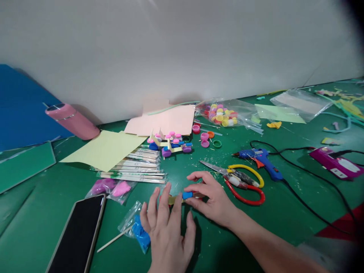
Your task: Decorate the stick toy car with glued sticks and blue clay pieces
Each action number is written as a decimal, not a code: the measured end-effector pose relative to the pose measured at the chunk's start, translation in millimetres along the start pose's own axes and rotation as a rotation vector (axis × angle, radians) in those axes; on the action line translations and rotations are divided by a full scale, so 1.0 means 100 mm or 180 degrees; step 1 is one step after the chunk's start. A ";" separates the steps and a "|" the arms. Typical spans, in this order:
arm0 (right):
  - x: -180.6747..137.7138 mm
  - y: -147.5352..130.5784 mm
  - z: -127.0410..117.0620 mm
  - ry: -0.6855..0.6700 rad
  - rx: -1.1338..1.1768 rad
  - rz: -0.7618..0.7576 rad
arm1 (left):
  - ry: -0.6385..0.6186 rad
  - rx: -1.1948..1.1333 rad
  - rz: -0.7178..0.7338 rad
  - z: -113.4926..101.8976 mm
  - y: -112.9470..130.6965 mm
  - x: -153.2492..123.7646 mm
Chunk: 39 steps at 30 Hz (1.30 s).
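Note:
My left hand (167, 231) lies flat on the green table (51, 223), fingers spread, pressing on a wooden stick piece (172, 199). Just to its right, my right hand (212, 197) pinches a small blue cap (187, 195) at the end of that stick. A small model of sticks and pink, blue and purple caps (170, 144) stands farther back, apart from both hands.
Scissors with yellow and red handles (241, 180) and a blue glue gun (260, 157) with its black cord lie to the right. A phone (78, 233), a bag of blue pieces (139, 231), wrapped chopsticks (136, 167), paper sheets, a pink bottle (72, 121) and a bag of caps (223, 113) surround them.

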State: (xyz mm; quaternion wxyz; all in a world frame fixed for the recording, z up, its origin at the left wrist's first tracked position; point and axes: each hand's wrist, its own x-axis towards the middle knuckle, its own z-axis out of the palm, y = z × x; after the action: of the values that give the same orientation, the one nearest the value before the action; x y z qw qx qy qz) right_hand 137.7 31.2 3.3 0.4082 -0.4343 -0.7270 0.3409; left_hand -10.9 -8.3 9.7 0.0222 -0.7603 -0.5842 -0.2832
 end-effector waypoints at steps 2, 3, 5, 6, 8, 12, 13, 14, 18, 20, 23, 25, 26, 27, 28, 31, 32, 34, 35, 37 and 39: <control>0.00 0.00 0.00 -0.0007 0.0015 0.0014 | -0.0003 0.0009 -0.0013 0.00 0.00 0.00; -0.01 0.01 0.01 -0.0010 0.0023 0.0021 | -0.0002 0.0020 -0.0009 0.01 0.00 0.00; -0.01 0.01 0.01 -0.0009 0.0032 0.0029 | -0.0006 0.0051 0.0002 0.01 0.00 -0.01; -0.01 0.01 0.01 -0.0006 0.0028 0.0030 | -0.0013 0.0068 0.0004 0.01 0.00 -0.01; -0.01 0.01 0.01 0.0003 0.0009 0.0026 | -0.0042 0.0103 -0.0003 0.02 0.01 -0.02; 0.00 0.01 0.01 0.0006 0.0005 -0.0006 | -0.0109 0.0095 -0.0060 0.01 0.02 -0.02; 0.00 0.01 0.01 0.0000 0.0002 -0.0012 | -0.0108 0.0083 -0.0060 0.01 0.02 -0.02; 0.00 0.01 0.01 -0.0005 -0.0004 -0.0014 | -0.0096 0.0074 -0.0054 0.01 0.02 -0.02; 0.00 0.02 0.01 -0.0020 -0.0028 -0.0018 | -0.0070 0.0056 -0.0032 0.02 0.02 -0.02; -0.01 0.02 0.01 -0.0038 -0.0031 -0.0008 | -0.0074 0.0069 -0.0027 0.02 0.02 -0.02; -0.01 0.02 0.01 -0.0050 -0.0041 0.0009 | -0.0076 0.0109 0.0029 0.03 0.01 -0.02; -0.01 0.01 0.01 -0.0051 -0.0041 0.0019 | -0.0086 0.0119 0.0047 0.02 0.01 -0.02; -0.01 0.01 0.01 -0.0047 -0.0043 0.0017 | -0.0087 0.0128 0.0051 0.02 0.00 -0.02; -0.01 0.01 0.01 -0.0044 -0.0048 0.0017 | -0.0077 0.0140 0.0050 0.02 0.00 -0.03; 0.00 0.01 0.01 -0.0037 -0.0055 0.0016 | -0.0063 0.0160 0.0050 0.02 0.00 -0.03; 0.00 0.01 0.01 -0.0029 -0.0095 0.0019 | -0.0029 0.0197 0.0068 0.03 -0.01 -0.04; 0.00 0.01 0.01 -0.0032 -0.0106 0.0013 | -0.0037 0.0199 0.0083 0.03 -0.01 -0.04; 0.00 0.01 0.02 -0.0042 -0.0125 -0.0016 | -0.0065 0.0211 0.0111 0.03 -0.01 -0.04; 0.00 0.01 0.03 -0.0056 -0.0136 -0.0028 | -0.0070 0.0225 0.0120 0.03 -0.01 -0.04; 0.01 0.00 0.03 -0.0084 -0.0161 -0.0037 | -0.0077 0.0257 0.0135 0.04 -0.01 -0.04; 0.02 -0.01 0.04 -0.0094 -0.0181 -0.0029 | -0.0076 0.0261 0.0172 0.04 -0.01 -0.04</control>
State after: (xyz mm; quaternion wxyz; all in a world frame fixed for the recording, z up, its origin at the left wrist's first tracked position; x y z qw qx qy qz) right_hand 133.3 32.3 3.3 0.3864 -0.4373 -0.7444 0.3246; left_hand -10.7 -10.1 4.7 0.0541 -0.7775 -0.5748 -0.2493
